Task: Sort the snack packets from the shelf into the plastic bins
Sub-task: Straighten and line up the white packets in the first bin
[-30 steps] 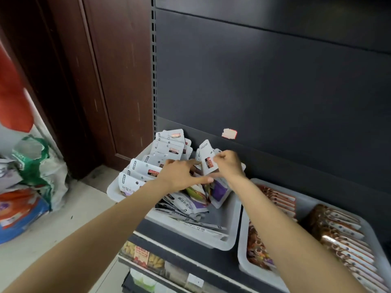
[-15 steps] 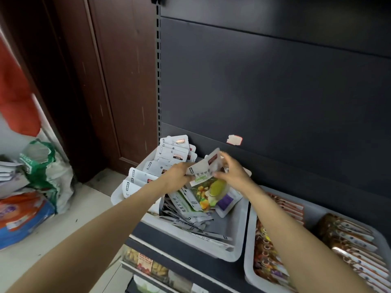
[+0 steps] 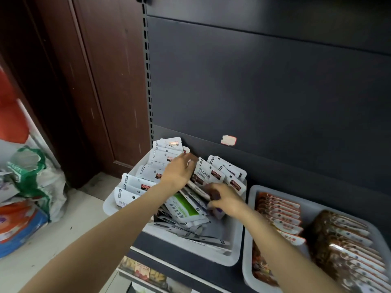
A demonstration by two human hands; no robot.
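A grey plastic bin (image 3: 238, 233) on the shelf holds white snack packets. Some stand in a row at its left (image 3: 146, 176) and some at its back right (image 3: 229, 175). A loose pile with a green-labelled packet (image 3: 184, 207) lies in the middle. My left hand (image 3: 178, 173) reaches over the left row, its fingers laid against a standing white packet (image 3: 206, 173). My right hand (image 3: 226, 200) is lower, over the pile, with its fingers curled round a white and brown packet (image 3: 201, 190).
A second grey bin (image 3: 246, 263) to the right holds rows of orange packets (image 3: 279, 210) and brown packets (image 3: 342, 235). Dark shelf backing rises behind. A lower shelf with packets (image 3: 143, 271) sits below. A wooden door and bags (image 3: 31, 182) stand on the floor to the left.
The fruit-printed packet held up between both hands is no longer raised. My left hand moved back to the standing packets. My right hand dropped to the pile and grips a brown-printed packet.
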